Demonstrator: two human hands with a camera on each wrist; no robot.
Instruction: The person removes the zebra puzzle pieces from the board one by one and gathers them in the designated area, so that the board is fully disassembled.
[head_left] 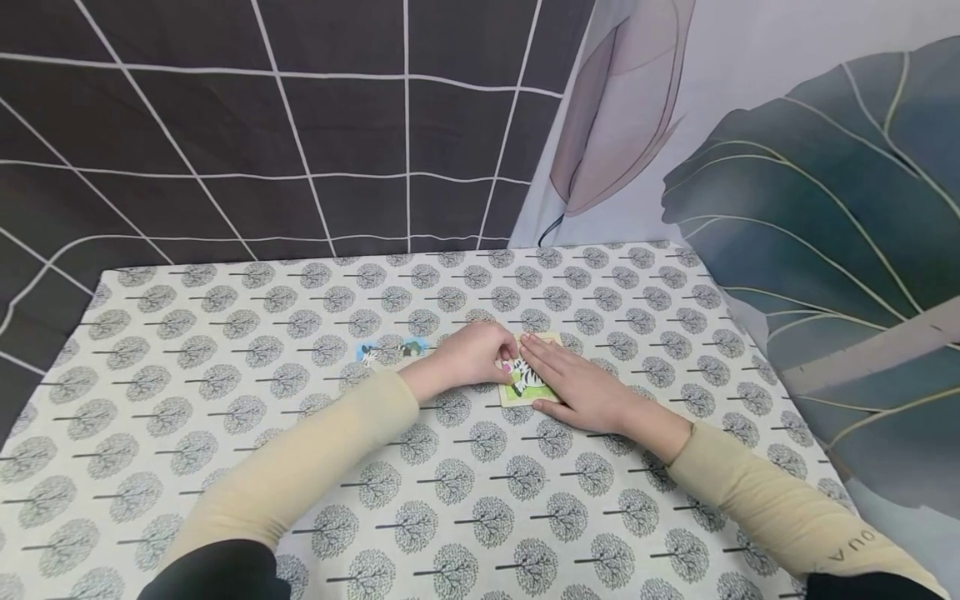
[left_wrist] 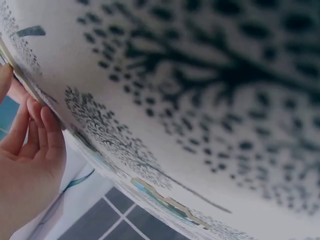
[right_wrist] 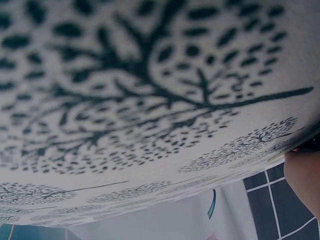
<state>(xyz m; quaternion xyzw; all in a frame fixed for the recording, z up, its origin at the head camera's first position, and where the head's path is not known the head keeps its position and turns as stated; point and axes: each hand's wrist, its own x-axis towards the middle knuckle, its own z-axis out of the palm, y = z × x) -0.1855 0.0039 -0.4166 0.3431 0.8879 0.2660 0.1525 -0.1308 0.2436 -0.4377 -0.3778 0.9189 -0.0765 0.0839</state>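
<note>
— Where does the table (head_left: 135, 417) end?
— Its far edge runs in front of a dark grid curtain (head_left: 225, 125) and, farther right, a leaf-print curtain (head_left: 825, 208); its right edge slants along the leaves. The frame cuts off the near edge. Tree-print cloth stretches widely to both sides of the work and beyond it.
— And the arms?
— 2 cream sleeves (head_left: 300, 467) reach in from the near corners, slanting toward each other.
— The hands?
— The right hand (head_left: 581, 387) lies flat, fingers straight, over the zebra board (head_left: 527, 385). The left hand (head_left: 474, 352) is curled, thumb and index finger at the board's left edge; I can't tell whether they pinch anything.
— Where exactly is the board?
— On the cloth, right of the table's middle. The right hand hides much of it; stripes, green and a pale border show.
— Anything smaller?
— Bluish printed pieces (head_left: 366, 353) left of the left hand, just beyond the sleeve. Their number and pictures are hard to make out.
</note>
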